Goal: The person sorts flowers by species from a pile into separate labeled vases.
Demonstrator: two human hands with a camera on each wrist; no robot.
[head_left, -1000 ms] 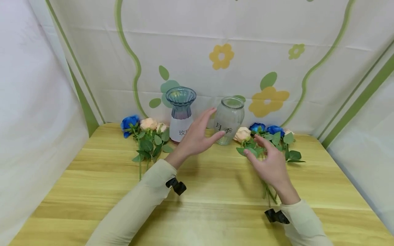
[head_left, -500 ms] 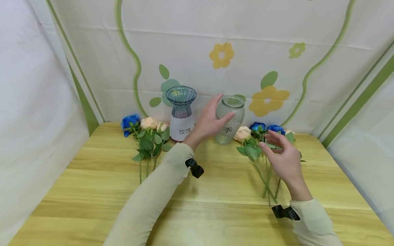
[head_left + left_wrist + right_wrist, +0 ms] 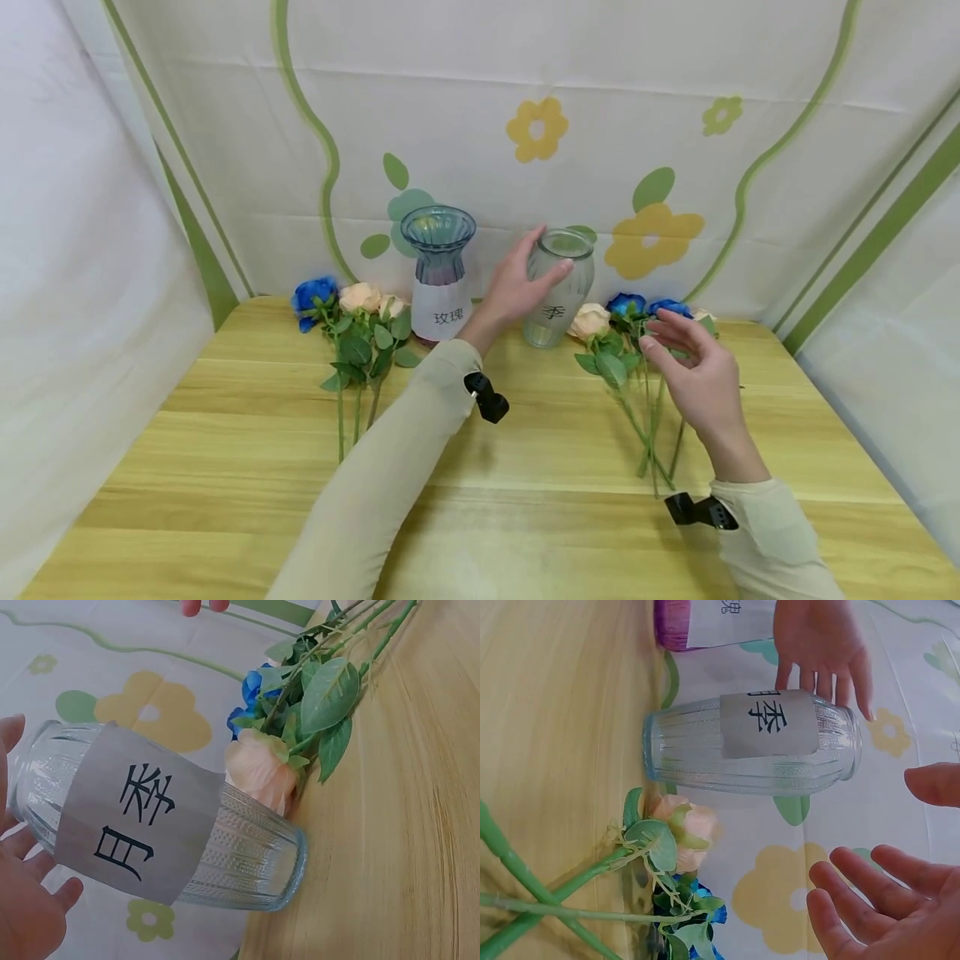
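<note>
My left hand (image 3: 517, 283) is at the clear glass vase (image 3: 558, 287), thumb in front and fingers reaching behind its upper part. The left wrist view shows the vase upright on the table, bearing a paper label (image 3: 142, 817) with black characters; the little finger (image 3: 69, 894) stands slightly apart from it. My right hand (image 3: 693, 362) hovers over the right bunch of artificial roses, fingers loosely bent and holding nothing. This bunch has a peach rose (image 3: 590, 322), blue roses (image 3: 626, 305) and crossed green stems (image 3: 651, 450); the hand partly hides it.
A blue-to-purple glass vase (image 3: 438, 271), also labelled, stands left of the clear one. Farther left lies another bunch with blue (image 3: 315, 296) and peach roses (image 3: 360, 297). A floral cloth (image 3: 540, 50) hangs behind the wooden table (image 3: 510, 542).
My left hand has moved right, from between the vases to the clear vase. The right hand has shifted slightly to the right over the roses. Both vases stay in place.
</note>
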